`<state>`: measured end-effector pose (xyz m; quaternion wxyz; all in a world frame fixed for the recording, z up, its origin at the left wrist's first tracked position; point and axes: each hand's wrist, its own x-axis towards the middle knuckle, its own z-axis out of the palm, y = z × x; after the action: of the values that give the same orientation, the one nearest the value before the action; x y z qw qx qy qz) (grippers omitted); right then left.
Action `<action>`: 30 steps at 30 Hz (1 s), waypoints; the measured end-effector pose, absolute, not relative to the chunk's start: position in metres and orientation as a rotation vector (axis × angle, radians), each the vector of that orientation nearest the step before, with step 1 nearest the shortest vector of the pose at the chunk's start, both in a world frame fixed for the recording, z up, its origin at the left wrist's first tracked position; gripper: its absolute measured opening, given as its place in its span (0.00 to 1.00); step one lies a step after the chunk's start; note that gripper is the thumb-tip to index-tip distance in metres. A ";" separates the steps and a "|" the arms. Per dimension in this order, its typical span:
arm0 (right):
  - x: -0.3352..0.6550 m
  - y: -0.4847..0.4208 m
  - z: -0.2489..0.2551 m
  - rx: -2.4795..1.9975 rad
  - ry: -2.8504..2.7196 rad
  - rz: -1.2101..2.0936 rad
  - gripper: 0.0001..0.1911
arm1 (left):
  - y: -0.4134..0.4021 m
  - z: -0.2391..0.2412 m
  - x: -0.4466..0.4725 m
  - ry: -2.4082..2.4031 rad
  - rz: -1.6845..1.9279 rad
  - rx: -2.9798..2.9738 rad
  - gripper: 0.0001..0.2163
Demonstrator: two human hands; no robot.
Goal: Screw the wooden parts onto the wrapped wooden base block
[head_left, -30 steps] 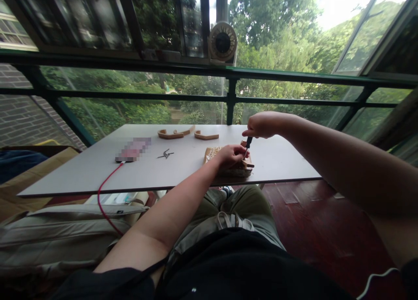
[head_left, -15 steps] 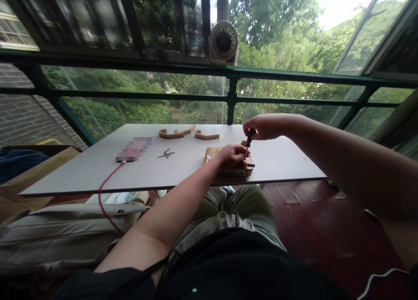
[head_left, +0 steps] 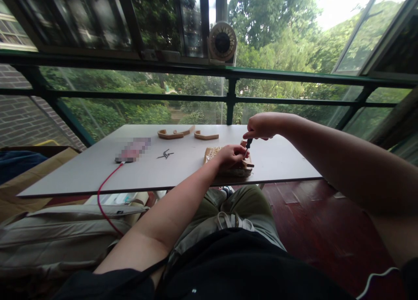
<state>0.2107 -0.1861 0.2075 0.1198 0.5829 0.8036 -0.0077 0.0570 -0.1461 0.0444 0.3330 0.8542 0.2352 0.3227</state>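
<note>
My right hand [head_left: 259, 126] is closed from above around the handle of a black screwdriver [head_left: 248, 144]. The screwdriver points steeply down, and its tip is hidden beside my left fingers. My left hand [head_left: 232, 155] lies over the right part of a light wooden block [head_left: 210, 154] with a rough, pale-flecked top. Its fingers are bent and drawn together near the screwdriver's shaft; what they grip is too small to make out. A thin wooden piece [head_left: 249, 164] juts out at the block's right end, below my left fingertips.
The block rests near the front edge of a white table [head_left: 183, 171]. Curved wooden pieces [head_left: 171, 135] lie at the back, another curved piece [head_left: 207, 136] beside them. Several screws [head_left: 166, 154] form a small pile. A red cable [head_left: 103, 187] runs from a pixelated device [head_left: 133, 151] at left.
My right hand has rotated at the wrist, so its knuckles now cover the top of the screwdriver handle. My left hand and the block stay in place.
</note>
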 end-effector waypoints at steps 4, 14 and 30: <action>0.209 -0.186 0.208 1.776 2.293 -0.049 0.24 | -0.146 0.045 0.058 0.613 0.831 2.220 0.13; 0.212 -0.185 0.205 1.824 2.342 -0.087 0.26 | -0.148 0.045 0.059 0.750 0.919 2.106 0.13; 0.214 -0.184 0.202 1.599 2.474 -0.078 0.19 | -0.151 0.048 0.057 0.752 0.874 2.104 0.12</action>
<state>0.2139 -0.1840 0.2019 0.0971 0.5401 0.8356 -0.0265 0.0574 -0.1514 0.0477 0.3627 0.8172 0.2920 0.3396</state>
